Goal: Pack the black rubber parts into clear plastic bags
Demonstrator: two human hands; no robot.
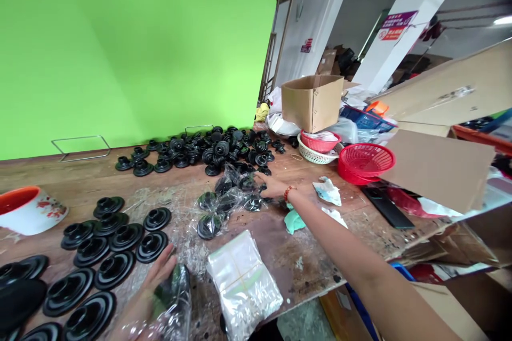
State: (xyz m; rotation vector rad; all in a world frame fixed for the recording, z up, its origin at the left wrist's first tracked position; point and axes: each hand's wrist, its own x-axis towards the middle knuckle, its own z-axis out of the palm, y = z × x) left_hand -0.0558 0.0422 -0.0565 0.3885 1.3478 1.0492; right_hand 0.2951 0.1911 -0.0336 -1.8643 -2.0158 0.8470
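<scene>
My left hand (160, 272) is low at the front, fingers pointing up and away, with a bagged black disc part (176, 290) held along its palm in clear plastic. My right hand (272, 185) reaches out to a cluster of bagged black parts (228, 200); its curled fingers are at the cluster's right end, and what they grip is partly hidden. Between the hands lies a stack of clear plastic bags (244, 282) bound with a rubber band. Unbagged black flanged discs (114, 269) stand to the left of my left hand.
A heap of smaller-looking black parts (216, 152) lies along the green board (140, 53). An orange-lined white pot (34, 210) stands at left. Red baskets (366, 162), a cardboard box (312, 104) and a black phone-like slab (388, 208) are at right, beside crumpled scraps (328, 192).
</scene>
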